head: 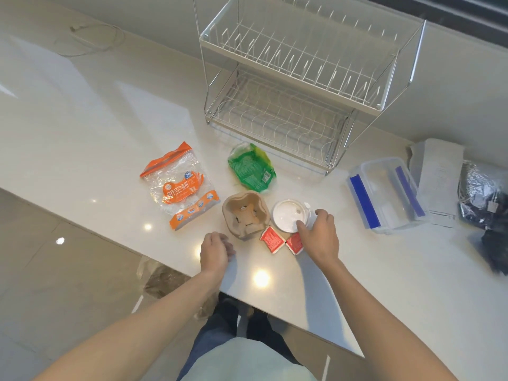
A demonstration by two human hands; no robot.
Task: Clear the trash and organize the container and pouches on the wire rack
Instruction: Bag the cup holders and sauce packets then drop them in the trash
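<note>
My right hand curls its fingers over the white lid, thumb on its rim; whether it is gripped I cannot tell. A slip could knock the red sachets at 6 o'clock off the worktop. Left hand loosely curled, empty. Wire rack at 12 o'clock; container at 3 o'clock.
</note>
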